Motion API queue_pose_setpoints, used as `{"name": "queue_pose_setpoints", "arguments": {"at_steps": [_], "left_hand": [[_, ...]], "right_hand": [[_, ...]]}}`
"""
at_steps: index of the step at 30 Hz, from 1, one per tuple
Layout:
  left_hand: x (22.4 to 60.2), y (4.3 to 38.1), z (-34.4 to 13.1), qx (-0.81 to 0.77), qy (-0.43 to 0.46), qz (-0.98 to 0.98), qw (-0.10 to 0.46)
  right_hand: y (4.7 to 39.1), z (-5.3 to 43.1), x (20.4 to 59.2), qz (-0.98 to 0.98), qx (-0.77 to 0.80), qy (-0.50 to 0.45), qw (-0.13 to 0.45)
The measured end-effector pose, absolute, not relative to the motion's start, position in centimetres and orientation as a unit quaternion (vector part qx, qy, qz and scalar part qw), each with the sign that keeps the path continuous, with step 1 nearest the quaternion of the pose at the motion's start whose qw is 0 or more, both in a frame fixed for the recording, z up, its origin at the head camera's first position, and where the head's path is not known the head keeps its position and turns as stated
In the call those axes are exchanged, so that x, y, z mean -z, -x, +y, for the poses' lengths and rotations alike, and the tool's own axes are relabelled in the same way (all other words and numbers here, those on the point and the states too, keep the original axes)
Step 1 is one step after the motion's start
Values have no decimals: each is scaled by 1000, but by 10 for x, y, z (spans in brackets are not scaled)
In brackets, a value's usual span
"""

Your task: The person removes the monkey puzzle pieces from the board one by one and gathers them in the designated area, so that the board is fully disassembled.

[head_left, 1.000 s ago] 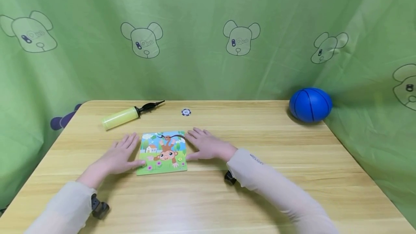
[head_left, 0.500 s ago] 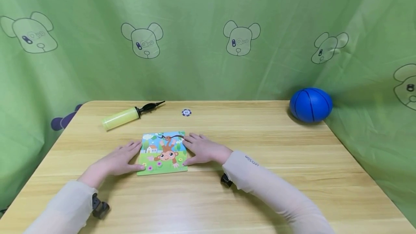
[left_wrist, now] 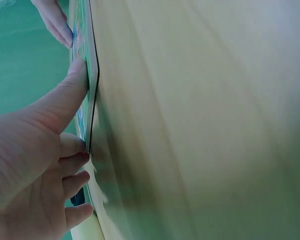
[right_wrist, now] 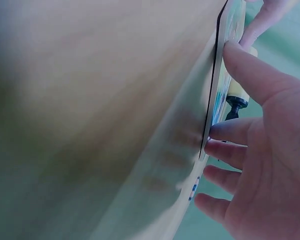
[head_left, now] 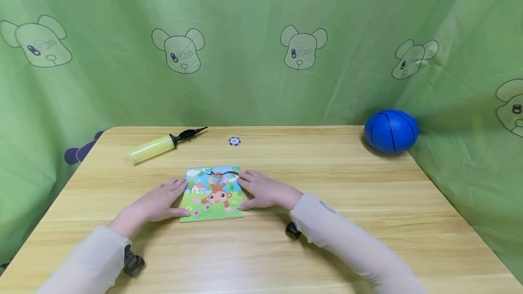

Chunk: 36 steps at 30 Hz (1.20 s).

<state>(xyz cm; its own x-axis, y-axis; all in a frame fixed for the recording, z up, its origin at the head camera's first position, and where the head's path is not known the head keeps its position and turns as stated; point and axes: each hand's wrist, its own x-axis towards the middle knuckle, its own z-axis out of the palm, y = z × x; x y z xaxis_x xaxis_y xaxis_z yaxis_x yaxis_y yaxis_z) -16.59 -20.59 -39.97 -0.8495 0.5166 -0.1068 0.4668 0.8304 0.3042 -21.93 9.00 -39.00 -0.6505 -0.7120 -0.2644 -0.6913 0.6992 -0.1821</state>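
A flat square picture puzzle (head_left: 212,189) with a hanging monkey on it lies on the table, left of the middle. My left hand (head_left: 157,204) is at its left side, the thumb over the lower left corner and the fingers along the edge. At the right side my right hand (head_left: 265,193) touches the board with thumb and fingertips. Both wrist views show the puzzle edge (left_wrist: 93,75) low against the tabletop, and the fingers of each hand (right_wrist: 275,115) are extended rather than curled round it.
A yellow hand pump (head_left: 153,149) with a black nozzle lies behind the left hand. A blue and white round chip (head_left: 234,141) sits near the back edge. The blue ball (head_left: 391,131) stands at the back right corner. A green curtain (head_left: 245,94) hangs behind the table (head_left: 347,171).
Both hands first came in against the puzzle's sides, the right one moving left onto its edge. Since then the puzzle and both hands have shifted slightly to the right.
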Motion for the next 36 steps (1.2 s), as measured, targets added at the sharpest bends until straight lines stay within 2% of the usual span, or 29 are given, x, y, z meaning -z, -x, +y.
{"name": "queue_pose_setpoints", "arguments": {"at_steps": [21,36], "left_hand": [[406,164,-147,-136,-274,944,126],[408,157,-127,-124,-282,944,117]], "right_hand": [[203,156,392,914,90,358,168],[191,183,395,917,112,345,164]]}}
